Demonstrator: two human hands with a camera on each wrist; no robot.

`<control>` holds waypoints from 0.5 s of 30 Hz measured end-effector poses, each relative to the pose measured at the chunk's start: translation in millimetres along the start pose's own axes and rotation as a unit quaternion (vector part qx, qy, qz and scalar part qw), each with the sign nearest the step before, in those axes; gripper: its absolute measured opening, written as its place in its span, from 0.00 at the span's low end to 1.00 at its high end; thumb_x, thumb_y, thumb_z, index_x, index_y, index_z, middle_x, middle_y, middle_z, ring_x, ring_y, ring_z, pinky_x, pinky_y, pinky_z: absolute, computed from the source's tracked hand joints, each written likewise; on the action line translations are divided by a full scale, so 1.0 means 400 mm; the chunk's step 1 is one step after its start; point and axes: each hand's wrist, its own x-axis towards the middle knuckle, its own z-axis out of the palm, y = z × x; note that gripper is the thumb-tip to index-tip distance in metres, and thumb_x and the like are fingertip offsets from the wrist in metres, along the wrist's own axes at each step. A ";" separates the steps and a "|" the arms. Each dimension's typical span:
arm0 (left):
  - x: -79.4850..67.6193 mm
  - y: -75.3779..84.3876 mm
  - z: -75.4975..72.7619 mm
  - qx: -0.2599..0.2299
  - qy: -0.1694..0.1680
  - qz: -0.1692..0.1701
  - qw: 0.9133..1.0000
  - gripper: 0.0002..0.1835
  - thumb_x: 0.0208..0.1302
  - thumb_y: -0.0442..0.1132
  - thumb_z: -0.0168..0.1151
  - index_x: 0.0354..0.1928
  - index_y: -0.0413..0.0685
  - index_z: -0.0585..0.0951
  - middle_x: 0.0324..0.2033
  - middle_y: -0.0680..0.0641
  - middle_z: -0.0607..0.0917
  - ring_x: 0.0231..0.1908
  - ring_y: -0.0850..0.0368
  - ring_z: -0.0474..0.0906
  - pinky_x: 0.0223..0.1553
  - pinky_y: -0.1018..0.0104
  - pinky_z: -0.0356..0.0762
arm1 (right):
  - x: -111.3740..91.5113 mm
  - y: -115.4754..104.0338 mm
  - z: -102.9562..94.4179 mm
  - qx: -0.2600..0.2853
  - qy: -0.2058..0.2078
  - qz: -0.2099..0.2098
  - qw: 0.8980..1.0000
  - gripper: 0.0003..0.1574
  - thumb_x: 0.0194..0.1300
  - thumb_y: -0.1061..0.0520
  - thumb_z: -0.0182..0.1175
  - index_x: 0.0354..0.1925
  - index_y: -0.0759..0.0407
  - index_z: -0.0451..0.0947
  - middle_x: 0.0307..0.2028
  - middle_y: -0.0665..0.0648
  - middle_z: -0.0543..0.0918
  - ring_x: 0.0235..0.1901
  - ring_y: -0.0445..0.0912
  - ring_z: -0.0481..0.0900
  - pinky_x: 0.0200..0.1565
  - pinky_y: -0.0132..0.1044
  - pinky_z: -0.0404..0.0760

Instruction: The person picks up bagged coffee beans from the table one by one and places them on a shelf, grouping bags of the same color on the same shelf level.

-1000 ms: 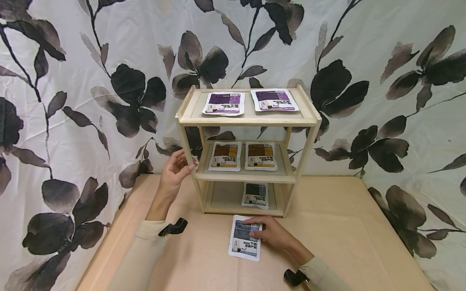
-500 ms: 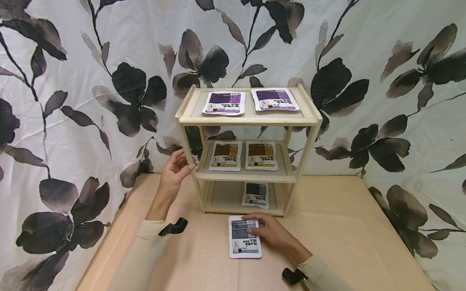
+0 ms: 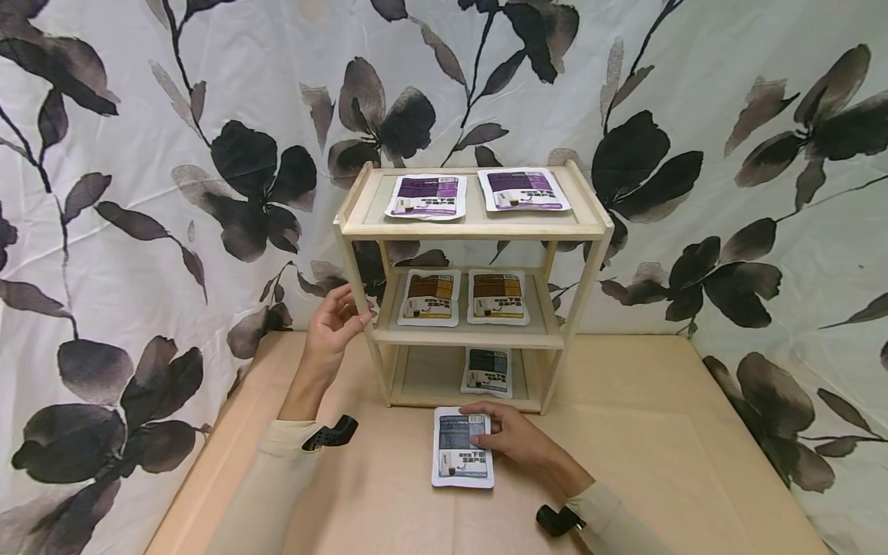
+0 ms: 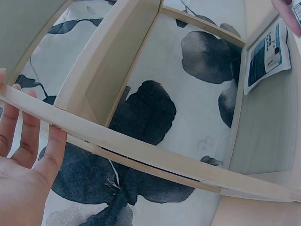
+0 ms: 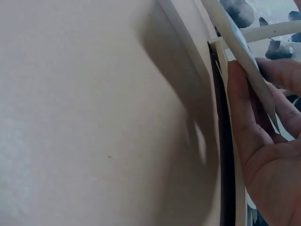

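My left hand point(image 3: 327, 331) holds the left front post of a small three-tier wooden shelf point(image 3: 479, 339). In the left wrist view, its fingers point(image 4: 55, 148) pass behind the post. Just in front of the bottom tier, my right hand point(image 3: 523, 441) pinches a white pouch point(image 3: 462, 461) with a dark blue-grey label. The thumb is on its printed face and fingers are behind. Seen from the right wrist, the pouch point(image 5: 244, 54) is tilted and off the table. One similar pouch point(image 3: 487, 373) lies on the right half of the bottom tier.
Two brown-labelled pouches point(image 3: 428, 298) lie side by side on the middle tier. Two purple-labelled pouches point(image 3: 426, 197) rest on the top tier. The shelf stands on a tan-covered table point(image 3: 638, 432), with a floral cloth point(image 3: 264, 85) behind it.
The right hand has brought the pouch slightly up in the head view, towards the shelf, and it has straightened a little. The left hand has stayed on the post.
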 end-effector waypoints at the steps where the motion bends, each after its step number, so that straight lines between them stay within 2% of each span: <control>1: 0.000 0.001 0.001 0.000 0.001 -0.001 1.000 0.26 0.65 0.21 0.61 0.61 0.53 0.78 0.43 0.49 0.83 0.46 0.53 0.80 0.48 0.65 0.80 | 0.002 -0.002 -0.001 0.002 0.001 0.001 1.000 0.33 0.66 0.69 0.63 0.68 0.69 0.69 0.57 0.72 0.79 0.45 0.49 0.87 0.42 0.38 0.86; 8: -0.001 0.001 0.000 0.002 0.002 -0.005 1.000 0.26 0.66 0.21 0.61 0.62 0.52 0.78 0.44 0.49 0.83 0.46 0.53 0.80 0.48 0.65 0.80 | 0.016 -0.003 -0.006 -0.007 0.016 -0.015 1.000 0.33 0.65 0.69 0.65 0.67 0.65 0.71 0.62 0.72 0.75 0.51 0.51 0.85 0.48 0.36 0.84; 13: -0.001 0.000 -0.002 0.004 0.000 -0.004 1.000 0.26 0.66 0.21 0.60 0.62 0.52 0.78 0.44 0.49 0.83 0.46 0.53 0.79 0.48 0.65 0.79 | 0.024 -0.010 -0.009 0.006 0.025 -0.005 1.000 0.34 0.64 0.68 0.66 0.68 0.64 0.72 0.59 0.71 0.80 0.48 0.51 0.86 0.44 0.40 0.86; 15: 0.000 -0.001 -0.002 0.003 -0.001 -0.003 1.000 0.25 0.66 0.21 0.60 0.63 0.46 0.77 0.44 0.49 0.83 0.46 0.53 0.79 0.47 0.66 0.79 | 0.027 -0.015 -0.010 0.008 0.025 -0.001 1.000 0.34 0.64 0.68 0.66 0.68 0.63 0.72 0.56 0.70 0.81 0.46 0.52 0.87 0.41 0.42 0.87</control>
